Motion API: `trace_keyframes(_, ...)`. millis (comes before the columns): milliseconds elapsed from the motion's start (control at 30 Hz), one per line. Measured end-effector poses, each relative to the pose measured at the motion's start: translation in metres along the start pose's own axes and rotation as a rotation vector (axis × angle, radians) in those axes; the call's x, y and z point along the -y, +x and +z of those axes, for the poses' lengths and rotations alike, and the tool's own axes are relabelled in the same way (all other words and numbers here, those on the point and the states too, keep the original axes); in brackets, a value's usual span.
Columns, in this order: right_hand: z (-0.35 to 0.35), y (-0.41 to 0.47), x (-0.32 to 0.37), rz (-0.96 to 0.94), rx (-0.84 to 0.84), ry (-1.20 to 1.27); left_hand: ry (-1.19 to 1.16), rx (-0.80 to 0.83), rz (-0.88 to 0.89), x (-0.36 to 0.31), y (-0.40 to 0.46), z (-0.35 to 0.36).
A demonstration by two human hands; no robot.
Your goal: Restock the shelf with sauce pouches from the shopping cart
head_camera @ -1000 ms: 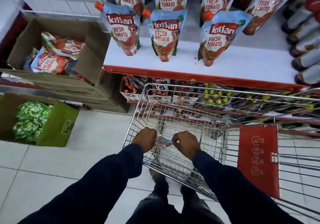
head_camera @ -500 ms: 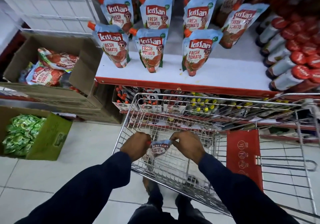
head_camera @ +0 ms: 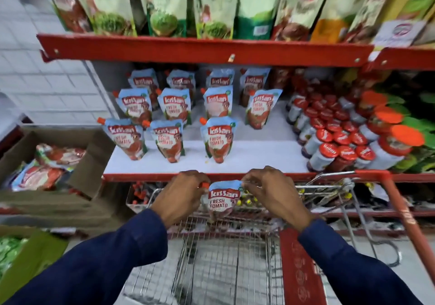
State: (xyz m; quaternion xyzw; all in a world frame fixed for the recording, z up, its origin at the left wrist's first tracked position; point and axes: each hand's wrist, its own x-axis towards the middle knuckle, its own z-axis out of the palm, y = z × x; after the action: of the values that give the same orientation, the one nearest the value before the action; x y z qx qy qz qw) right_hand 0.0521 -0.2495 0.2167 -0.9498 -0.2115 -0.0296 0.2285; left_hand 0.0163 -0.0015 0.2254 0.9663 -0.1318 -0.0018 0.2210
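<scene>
Blue-and-red sauce pouch (head_camera: pixel 223 200) being pinched at its top corners by both hands (head_camera: pixel 182 196), needing upright setting in the shelf (head_camera: pixel 259 161) front gap.

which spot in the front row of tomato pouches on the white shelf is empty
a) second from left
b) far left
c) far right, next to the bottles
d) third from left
c: the front row holds three pouches, and the white shelf is bare between the third one and the red-capped bottles; both hands hold the next pouch just below that edge.
</scene>
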Motion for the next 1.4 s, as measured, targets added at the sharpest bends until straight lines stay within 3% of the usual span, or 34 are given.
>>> trace_keyframes(233,-0.076,0.037,-0.048,0.042,-0.201,-0.001,0.018,-0.077,0.100,-0.059,0.084,-0.033)
trace_keyframes(400,-0.106,0.066,-0.087,0.038,-0.251,-0.028,0.031,-0.097,0.068,-0.082,0.146,-0.030)
trace_keyframes(800,-0.090,0.125,-0.155,0.101,-0.195,-0.026,0.019,-0.100,-0.029,-0.082,0.236,0.014)
trace_keyframes(1400,-0.070,0.142,-0.168,0.173,-0.123,0.006,0.010,-0.024,-0.050,-0.075,0.245,0.028)
